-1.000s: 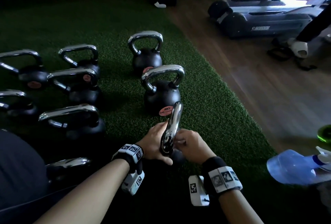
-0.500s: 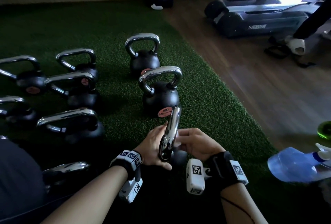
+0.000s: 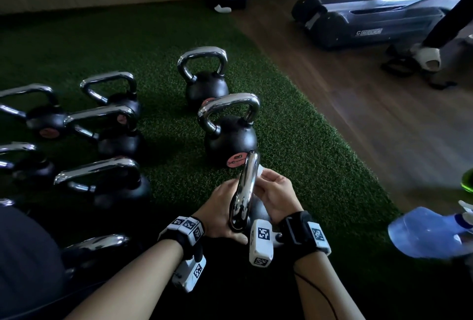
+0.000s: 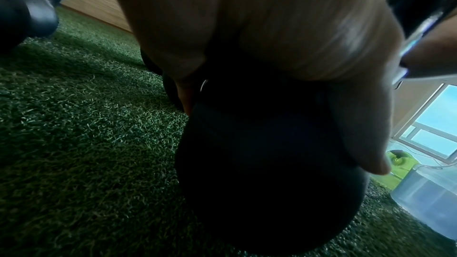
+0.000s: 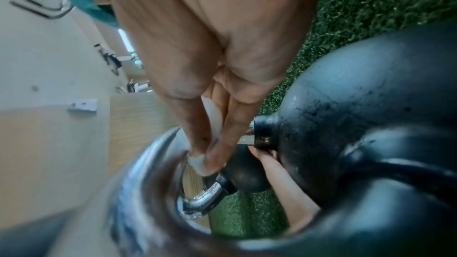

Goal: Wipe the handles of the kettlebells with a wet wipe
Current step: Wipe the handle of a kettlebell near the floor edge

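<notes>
On the green turf, the left hand steadies the nearest kettlebell's handle while the right hand pinches the wet wipe against it; judging by position, the other kettlebells remain.

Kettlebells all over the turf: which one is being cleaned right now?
The nearest kettlebell, between the wrists. Its chrome handle points edge-on at the head camera; the left hand steadies it while the right hand pinches a wet wipe against it. The others stand untouched.
</notes>
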Demonstrator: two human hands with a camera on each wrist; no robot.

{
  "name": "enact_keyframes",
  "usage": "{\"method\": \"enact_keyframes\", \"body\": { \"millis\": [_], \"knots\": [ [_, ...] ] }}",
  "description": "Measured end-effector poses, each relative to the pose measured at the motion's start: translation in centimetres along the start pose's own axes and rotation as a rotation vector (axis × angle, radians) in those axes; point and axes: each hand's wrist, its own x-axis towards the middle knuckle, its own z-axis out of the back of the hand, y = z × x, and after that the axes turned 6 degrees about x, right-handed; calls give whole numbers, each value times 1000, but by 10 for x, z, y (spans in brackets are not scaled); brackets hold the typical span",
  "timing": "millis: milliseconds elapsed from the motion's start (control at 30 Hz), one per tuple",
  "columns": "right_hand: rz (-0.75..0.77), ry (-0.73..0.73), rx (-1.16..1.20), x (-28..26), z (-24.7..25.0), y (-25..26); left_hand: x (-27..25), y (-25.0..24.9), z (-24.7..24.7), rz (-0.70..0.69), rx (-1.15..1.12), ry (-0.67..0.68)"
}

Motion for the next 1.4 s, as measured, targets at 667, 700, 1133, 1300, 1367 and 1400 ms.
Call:
{"method": "enact_keyframes", "body": {
  "millis": [667,700,1133,1300,1367,1400],
  "knots": [
    [363,-493,-1080,25,-7,5,-7,-19,6,93,3,37],
    [350,-488,-1110,24,-7,2,-8,-20,7,93,7,44],
    [548,-129,-1405,-1,4,41,-28,-14,-7,76,229,126],
    [652,298,-1589,7,-13,51,-7,-39,52,271,190,291],
    [635,445,-1671,19,-19,50,2,-65,83,239,207,242],
    [628,507,-1711,25,-21,49,4,-77,93,286,111,222]
  ]
}}
